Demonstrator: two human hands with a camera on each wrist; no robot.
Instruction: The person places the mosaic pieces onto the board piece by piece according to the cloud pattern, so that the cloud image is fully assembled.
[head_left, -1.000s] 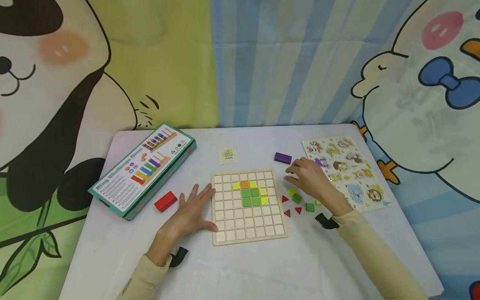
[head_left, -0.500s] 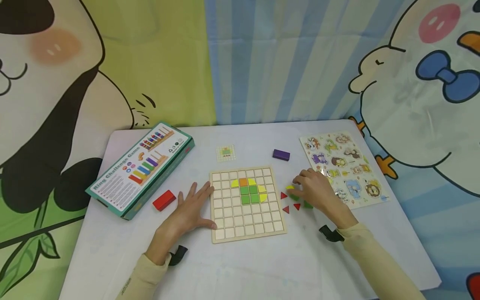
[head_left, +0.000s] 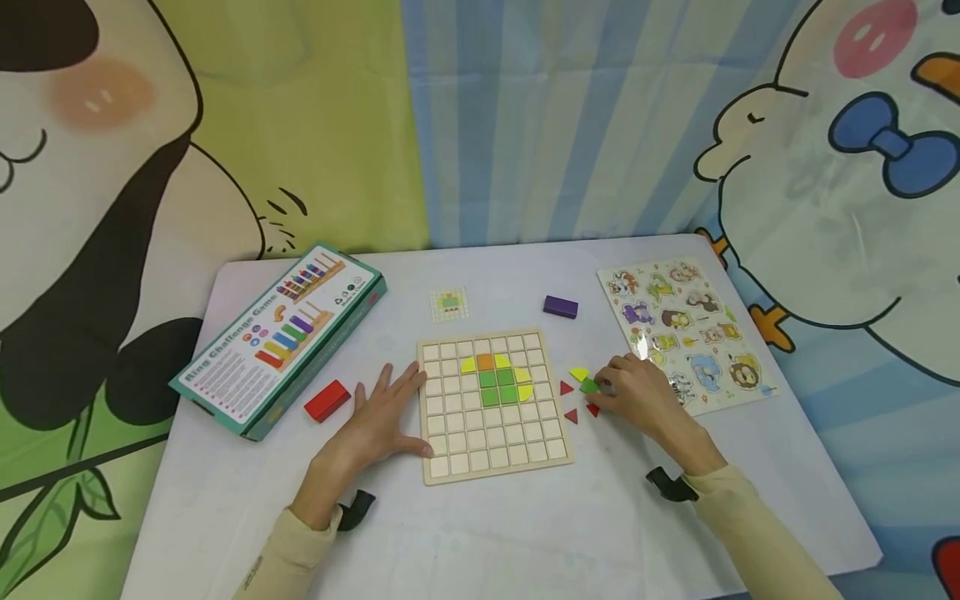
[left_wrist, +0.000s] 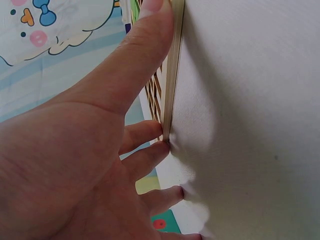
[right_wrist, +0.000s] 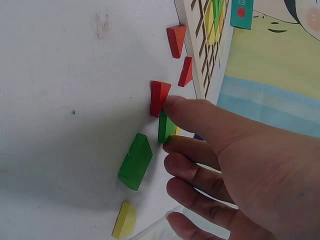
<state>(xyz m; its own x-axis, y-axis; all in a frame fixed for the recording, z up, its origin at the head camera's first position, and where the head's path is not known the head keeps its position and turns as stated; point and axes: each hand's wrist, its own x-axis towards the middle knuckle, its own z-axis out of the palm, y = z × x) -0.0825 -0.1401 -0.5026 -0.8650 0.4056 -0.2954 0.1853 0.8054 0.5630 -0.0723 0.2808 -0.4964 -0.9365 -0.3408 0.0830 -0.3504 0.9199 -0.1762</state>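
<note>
1. At the far left of the white worktop (head_left: 225, 517) lies a long teal cardboard box (head_left: 281, 337) printed "Ring Challenge Game", set askew with one corner close to the worktop's left edge; bare surface lies in front of it.
2. A red wooden block (head_left: 327, 401) rests just beside the box's near end, apart from the left hand.
3. The left hand (head_left: 378, 425) lies flat with fingers spread and straight; in the left wrist view its thumb (left_wrist: 135, 65) and fingertips press against the left rim of the square wooden grid board (head_left: 442, 475); it grips nothing.
4. The board holds green squares, an orange piece and yellow curved pieces in its upper middle cells; its lower rows show bare wood; open worktop runs from its near edge to the front edge.
5. Behind the board sits a small pattern card (head_left: 451, 304); its print is too small to read; a purple block (head_left: 560, 307) lies further right.
6. Right of the board lie red triangles (head_left: 567, 388), a yellow curved piece (head_left: 578, 374) and a small green wooden square piece (right_wrist: 166, 128); the right hand (head_left: 637, 396) pinches that green piece between thumb and forefinger, low on the worktop, just beside the triangles.
7. A wooden animal puzzle board (head_left: 686, 329) reaches towards the worktop's right edge, just behind the right hand.
</note>
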